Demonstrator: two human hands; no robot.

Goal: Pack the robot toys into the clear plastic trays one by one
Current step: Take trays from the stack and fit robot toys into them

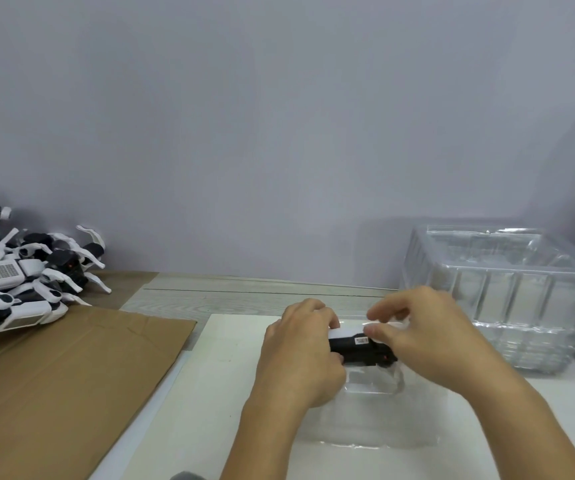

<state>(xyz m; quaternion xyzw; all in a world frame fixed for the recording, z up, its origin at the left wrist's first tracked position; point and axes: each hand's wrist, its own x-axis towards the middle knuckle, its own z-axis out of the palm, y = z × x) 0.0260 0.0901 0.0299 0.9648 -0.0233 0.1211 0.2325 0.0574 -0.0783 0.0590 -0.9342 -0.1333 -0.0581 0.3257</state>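
Two bare forearms are seen at the bottom of the frame, reaching up toward the middle. Just under them a clear plastic tray (379,420) is laid flat on a white board (216,382), in the lower centre. At the far end of this tray a robot toy (359,342), black with a white top side and a small label, is held by both hands. The left hand (300,351) is closed around the left end of the toy, with the fingers curled over its top. The right hand (428,337) is closed on the right end, and a white part of the toy is pinched between its thumb and the bent fingers. Whether the toy is already seated in the tray or only held just over it cannot be told.

To the lower left, a sheet of brown cardboard (64,386) is spread beside the white board, on a pale wooden table (244,292). Farther, at the middle left edge of the frame, a pile of robot toys (26,278), black and white, is heaped on the cardboard. At the middle right, a stack of clear trays (508,299) is placed near the wall, well apart from the pile. Behind everything a plain grey wall (279,116) is seen in the upper part of the frame.
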